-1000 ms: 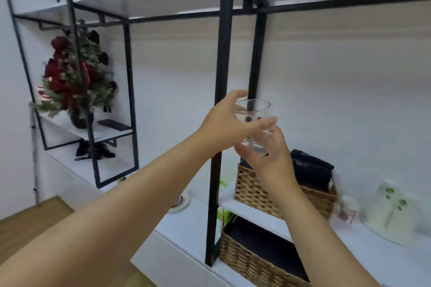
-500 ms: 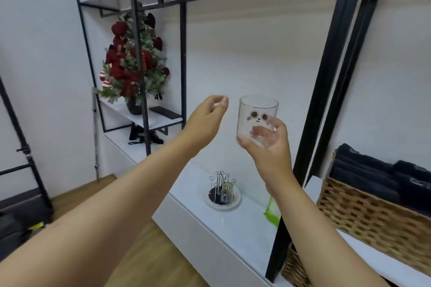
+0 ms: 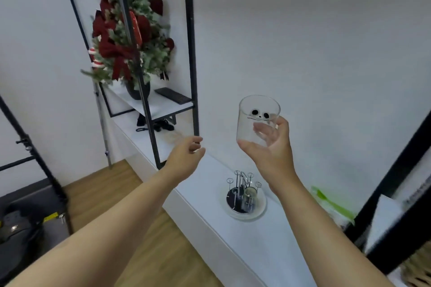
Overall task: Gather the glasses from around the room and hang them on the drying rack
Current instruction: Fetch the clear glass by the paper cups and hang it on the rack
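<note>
Right hand (image 3: 271,147) is up in front of the white wall, fingers and thumb curled round the lower part of a clear glass (image 3: 257,119), and the glass stands upright, mouth to the top, with its two black dot eyes facing the camera just above the fingertips; its base sits down in the curl of the hand, the rim well clear above it. Left hand (image 3: 186,157) hangs out to the left of the glass, apart from it, fingers loosely curled and holding nothing. Below, between the two forearms, the drying rack (image 3: 243,193) sits on the long white counter (image 3: 268,247), a round base with thin wire prongs standing up, and one small glass (image 3: 250,197) already among those prongs, though the blur hides how it hangs. The held glass is well above the rack, not touching it. Off to the left, a black metal shelf frame (image 3: 191,53) carries a red and green flower arrangement (image 3: 128,37) in a dark pot, with wood floor (image 3: 163,251) below the counter
</note>
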